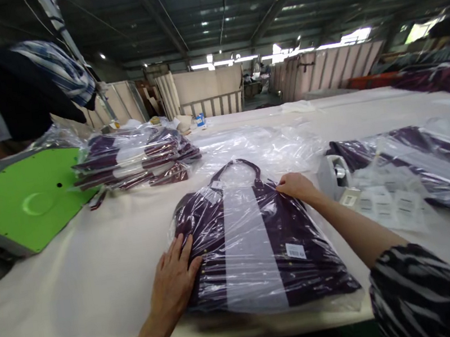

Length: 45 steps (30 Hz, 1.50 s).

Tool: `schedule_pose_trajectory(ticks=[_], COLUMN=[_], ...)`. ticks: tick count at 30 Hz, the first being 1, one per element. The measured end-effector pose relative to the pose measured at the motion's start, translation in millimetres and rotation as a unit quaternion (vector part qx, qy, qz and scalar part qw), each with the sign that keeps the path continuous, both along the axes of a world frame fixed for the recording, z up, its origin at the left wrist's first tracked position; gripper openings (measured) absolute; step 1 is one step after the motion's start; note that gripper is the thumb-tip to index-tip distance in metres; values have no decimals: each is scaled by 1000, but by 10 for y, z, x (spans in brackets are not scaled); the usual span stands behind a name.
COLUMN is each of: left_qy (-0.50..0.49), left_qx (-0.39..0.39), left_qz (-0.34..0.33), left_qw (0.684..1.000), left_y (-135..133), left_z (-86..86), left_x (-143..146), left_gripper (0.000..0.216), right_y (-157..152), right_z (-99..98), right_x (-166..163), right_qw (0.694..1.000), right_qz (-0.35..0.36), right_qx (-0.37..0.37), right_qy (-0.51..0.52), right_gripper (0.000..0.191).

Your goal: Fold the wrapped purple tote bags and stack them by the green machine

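In front of me a dark purple tote bag [248, 244] with a pale grey middle stripe lies flat on the table, inside a clear plastic bag [356, 298]. Its handles [256, 172] stick out at the far end. A white barcode label [295, 251] shows near the lower right. My left hand [174, 276] rests open on the left side of the wrapped tote, fingers stretched out. At the top right corner, beside the handle, my right hand [296, 187] pinches the plastic; its fingertips are partly hidden.
Wrapped totes [133, 157] are stacked at the back left, near a green machine [36, 192]. Loose clear bags [259, 143] lie behind the handles. To the right are a tape dispenser [334, 177], label packets [392, 201] and another wrapped tote [431, 153].
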<state>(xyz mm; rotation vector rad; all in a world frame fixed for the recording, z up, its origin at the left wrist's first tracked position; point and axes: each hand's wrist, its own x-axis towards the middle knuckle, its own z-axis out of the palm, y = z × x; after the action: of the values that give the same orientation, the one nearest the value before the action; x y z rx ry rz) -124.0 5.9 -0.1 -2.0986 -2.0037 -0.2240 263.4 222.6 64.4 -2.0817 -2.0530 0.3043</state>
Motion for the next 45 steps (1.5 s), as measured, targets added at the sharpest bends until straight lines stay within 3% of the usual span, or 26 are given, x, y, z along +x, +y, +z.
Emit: schedule_pose_trajectory(ticks=[7, 13, 17, 21, 24, 28, 31, 33, 36, 39, 42, 45], left_qy=[12, 13, 0, -12, -32, -41, -39, -40, -66, -105, -145, -226], left_qx=[17, 26, 2, -13, -33, -23, -13, -32, -62, -36, 4, 45], left_qz=[-13, -37, -55, -76, -73, -77, -90, -92, -85, -79, -85, -86], left_qw=[1000, 999, 998, 997, 996, 996, 995, 994, 992, 991, 986, 969], left_y=[94, 123, 102, 97, 83, 102, 189, 255, 302, 282, 273, 300], left_z=[208, 275, 215, 151, 152, 303, 396, 363, 206, 70, 15, 6], left_x=[95, 181, 283, 383, 393, 388, 419, 449, 487, 500, 462, 342], left_gripper=[51, 48, 52, 53, 55, 57, 61, 63, 63, 59, 54, 52], right_y=[123, 88, -140, -314, -296, -267, -309, -330, -320, -275, -224, -272], right_z=[-58, -19, -316, -565, -512, -343, -411, -585, -894, -1052, -985, -751], right_x=[-239, 124, 374, 411, 316, 31, -40, 69, 326, 447, 401, 363], right_qw=[996, 999, 996, 987, 979, 969, 968, 971, 978, 979, 985, 991], right_qz=[44, -29, -37, -6, 19, 46, 120, 136, 104, 101, 92, 68], right_qx=[1, 24, 65, 129, 154, 210, 192, 165, 152, 163, 142, 111], right_qy=[-75, -33, -43, -92, -133, -123, -111, -109, -94, -68, -22, 39], right_gripper=[31, 31, 29, 38, 37, 50, 62, 64, 67, 69, 70, 72])
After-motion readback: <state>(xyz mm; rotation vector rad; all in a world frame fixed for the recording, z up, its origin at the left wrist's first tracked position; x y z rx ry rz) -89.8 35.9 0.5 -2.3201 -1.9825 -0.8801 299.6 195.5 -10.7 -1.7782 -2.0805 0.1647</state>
